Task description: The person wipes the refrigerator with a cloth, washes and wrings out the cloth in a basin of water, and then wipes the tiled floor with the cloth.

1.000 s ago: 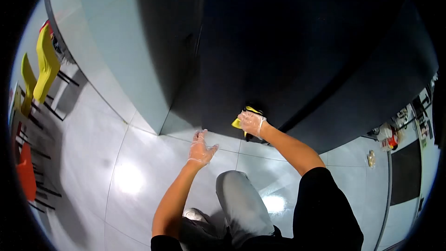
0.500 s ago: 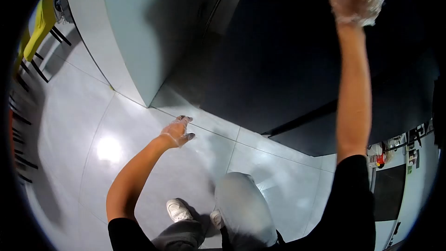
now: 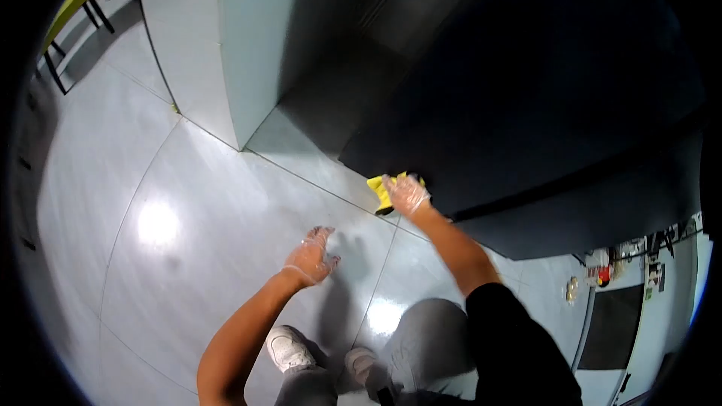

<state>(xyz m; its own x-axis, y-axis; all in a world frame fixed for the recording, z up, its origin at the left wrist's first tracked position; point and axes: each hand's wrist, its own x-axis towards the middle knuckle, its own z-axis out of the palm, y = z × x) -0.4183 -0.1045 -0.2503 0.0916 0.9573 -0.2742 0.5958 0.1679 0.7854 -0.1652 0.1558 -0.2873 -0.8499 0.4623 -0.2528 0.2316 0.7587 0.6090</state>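
From the left we see a yellow chair (image 3: 73,4), cut off at the edge, then a pale pillar (image 3: 184,37) meeting the grey tile floor (image 3: 203,271). White shoe (image 3: 287,347) below. Our left hand (image 3: 310,257), clear glove, hangs above the tiles, palm free, thumb apart from extended fingers. Next, the yellow cloth (image 3: 380,192), dark-edged, sits at the dark panel's (image 3: 526,128) lower left edge, one corner sticking out past it. Our gloved right hand (image 3: 408,194) pinches it, fingers close together; can't tell where the thumb sits. Far right, small items (image 3: 599,271), one red; any print's too tiny for us to read.
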